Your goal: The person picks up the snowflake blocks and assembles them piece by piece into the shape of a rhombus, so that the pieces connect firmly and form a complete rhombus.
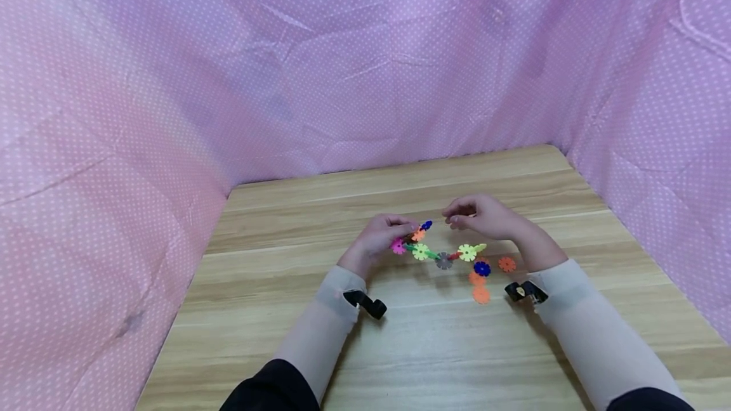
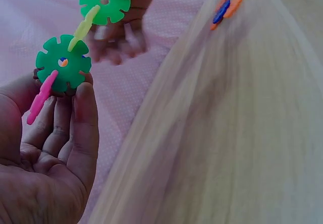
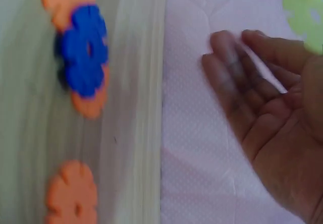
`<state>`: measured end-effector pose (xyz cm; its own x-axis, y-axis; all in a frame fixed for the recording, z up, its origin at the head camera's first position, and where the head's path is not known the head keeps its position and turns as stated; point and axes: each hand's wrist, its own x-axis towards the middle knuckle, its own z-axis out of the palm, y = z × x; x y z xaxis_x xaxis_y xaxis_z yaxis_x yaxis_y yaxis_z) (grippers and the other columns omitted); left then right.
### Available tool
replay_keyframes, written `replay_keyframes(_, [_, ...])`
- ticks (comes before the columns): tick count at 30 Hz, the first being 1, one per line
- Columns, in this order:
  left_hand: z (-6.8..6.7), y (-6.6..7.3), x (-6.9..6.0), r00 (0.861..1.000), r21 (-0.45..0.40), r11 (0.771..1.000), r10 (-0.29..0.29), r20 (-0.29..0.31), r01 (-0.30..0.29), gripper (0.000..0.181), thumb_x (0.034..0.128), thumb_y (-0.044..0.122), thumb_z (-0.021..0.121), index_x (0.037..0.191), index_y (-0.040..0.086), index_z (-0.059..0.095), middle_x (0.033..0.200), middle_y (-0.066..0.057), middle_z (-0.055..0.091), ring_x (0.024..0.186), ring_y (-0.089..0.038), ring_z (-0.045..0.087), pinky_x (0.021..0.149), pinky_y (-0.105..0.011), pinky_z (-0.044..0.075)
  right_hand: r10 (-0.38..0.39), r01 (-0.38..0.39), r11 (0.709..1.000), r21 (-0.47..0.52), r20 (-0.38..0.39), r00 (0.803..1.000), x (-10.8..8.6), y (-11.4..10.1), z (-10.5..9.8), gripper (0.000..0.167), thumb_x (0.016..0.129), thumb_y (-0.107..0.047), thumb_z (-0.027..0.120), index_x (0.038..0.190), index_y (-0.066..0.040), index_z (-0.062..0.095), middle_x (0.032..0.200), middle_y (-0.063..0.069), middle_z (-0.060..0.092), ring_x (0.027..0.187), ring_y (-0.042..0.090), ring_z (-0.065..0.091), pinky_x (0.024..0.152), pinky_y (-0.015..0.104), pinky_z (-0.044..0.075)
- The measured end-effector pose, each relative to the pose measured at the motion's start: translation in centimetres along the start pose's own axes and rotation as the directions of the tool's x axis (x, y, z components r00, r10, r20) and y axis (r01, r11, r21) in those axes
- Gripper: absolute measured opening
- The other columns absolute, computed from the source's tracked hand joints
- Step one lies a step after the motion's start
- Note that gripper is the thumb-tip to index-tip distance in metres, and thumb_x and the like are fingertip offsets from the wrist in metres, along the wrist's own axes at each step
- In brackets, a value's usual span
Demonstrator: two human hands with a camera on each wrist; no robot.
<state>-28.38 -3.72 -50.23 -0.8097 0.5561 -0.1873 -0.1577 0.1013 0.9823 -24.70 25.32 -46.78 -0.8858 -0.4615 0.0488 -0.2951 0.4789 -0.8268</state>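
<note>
flower-disc chain (image 1: 444, 261) hangs in the air above the wooden table (image 1: 308, 221), its notched discs slotted edge into edge and curving between the two hands. the left hand (image 1: 381, 234) pinches it at the left between thumb and fingers, beside a pink disc (image 1: 398, 246) and a green disc (image 2: 71, 71); exactly which piece the fingertips press is hidden. near this grip an orange disc (image 1: 418, 234) and a blue disc (image 1: 426, 225) form one end, while the other way the curve dips through grey and red and rises to yellow at the right. the right hand (image 1: 485, 215) holds nothing, its fingers loosely bent and the thumb apart from them, near the chain; its fingertips are blurred in the wrist view.

on the table below it, a loose blue disc (image 1: 482, 269) overlaps orange discs (image 1: 481, 295), and a single orange piece (image 1: 507, 264) lies just beside them. pink dotted cloth (image 1: 342, 81) hangs behind the table.
</note>
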Motion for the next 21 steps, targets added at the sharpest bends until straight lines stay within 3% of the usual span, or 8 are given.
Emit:
replay_keyframes(2, [-0.2, 0.2, -0.1, 1.000, -0.020, 1.000, 0.000, 0.002, 0.000, 0.021, 0.1007, 0.019, 0.073, 0.116, 0.005, 0.078, 0.103, -0.007, 0.077, 0.072, -0.009, 0.066, 0.059, -0.021, 0.056, 0.024, -0.021, 0.999, -0.042, 0.055, 0.998, -0.4, 0.4, -0.7, 0.015, 0.100, 0.000, 0.068, 0.112, -0.003, 0.076, 0.105, 0.013, 0.075, 0.094, 0.025, 0.072, 0.080, 0.037, 0.062])
replay_keyframes(5, [-0.5, 0.3, -0.1, 1.000, -0.035, 0.999, 0.005, 0.003, -0.005, 0.022, 0.1015, 0.018, 0.072, 0.117, 0.003, 0.077, 0.101, -0.008, 0.077, 0.070, -0.009, 0.066, 0.059, -0.021, 0.056, 0.129, -0.103, 0.981, -0.164, 0.156, 0.979, -1.0, 0.7, -1.3, 0.014, 0.091, 0.002, 0.076, 0.097, -0.011, 0.075, 0.094, 0.004, 0.072, 0.085, 0.019, 0.064, 0.074, 0.033, 0.058])
replay_keyframes(9, [-0.7, 0.3, -0.1, 1.000, -0.045, 0.999, 0.006, -0.014, -0.006, 0.024, 0.0994, 0.019, 0.075, 0.117, 0.003, 0.077, 0.104, -0.008, 0.077, 0.080, -0.011, 0.069, 0.067, -0.022, 0.057, 0.305, -0.236, 0.938, -0.253, 0.280, 0.910, -1.5, 0.8, -1.2, 0.026, 0.081, 0.005, 0.084, 0.083, -0.011, 0.063, 0.082, 0.000, 0.063, 0.072, 0.015, 0.052, 0.064, 0.030, 0.046])
replay_keyframes(11, [-0.7, 0.3, 0.0, 1.000, -0.050, 0.999, 0.007, -0.025, -0.009, 0.024, 0.0990, 0.019, 0.076, 0.117, 0.003, 0.077, 0.106, -0.008, 0.077, 0.084, -0.012, 0.070, 0.069, -0.022, 0.057, 0.363, -0.297, 0.924, -0.240, 0.316, 0.876, -1.5, 0.9, -0.9, 0.031, 0.079, 0.008, 0.085, 0.083, -0.007, 0.058, 0.078, 0.002, 0.061, 0.068, 0.015, 0.048, 0.060, 0.028, 0.040])
replay_keyframes(13, [-0.7, 0.3, 0.0, 0.999, -0.054, 0.998, 0.012, -0.033, -0.013, 0.023, 0.0990, 0.018, 0.075, 0.116, 0.003, 0.078, 0.106, -0.008, 0.077, 0.084, -0.012, 0.070, 0.068, -0.021, 0.056, 0.395, -0.336, 0.915, -0.224, 0.323, 0.860, -1.4, 1.1, -0.6, 0.035, 0.077, 0.012, 0.084, 0.083, -0.005, 0.054, 0.078, 0.003, 0.060, 0.067, 0.016, 0.046, 0.058, 0.028, 0.038])
replay_keyframes(16, [-0.7, 0.2, 0.1, 0.999, -0.065, 0.998, 0.019, -0.036, -0.021, 0.021, 0.1000, 0.018, 0.074, 0.114, 0.003, 0.078, 0.105, -0.007, 0.077, 0.083, -0.011, 0.069, 0.068, -0.021, 0.056, 0.404, -0.346, 0.909, -0.232, 0.285, 0.869, -1.3, 1.3, -0.4, 0.029, 0.081, 0.010, 0.081, 0.086, -0.005, 0.057, 0.079, 0.004, 0.058, 0.068, 0.018, 0.048, 0.060, 0.029, 0.040])
replay_keyframes(21, [-0.7, -0.1, 0.1, 1.000, -0.071, 0.997, 0.005, -0.028, -0.007, 0.023, 0.1011, 0.020, 0.073, 0.116, 0.003, 0.077, 0.106, -0.008, 0.077, 0.084, -0.011, 0.070, 0.071, -0.022, 0.057, 0.325, -0.260, 0.910, -0.324, 0.164, 0.931, -1.2, 1.8, -0.6, 0.016, 0.091, 0.000, 0.076, 0.092, -0.013, 0.068, 0.088, 0.003, 0.060, 0.080, 0.021, 0.054, 0.070, 0.035, 0.047])
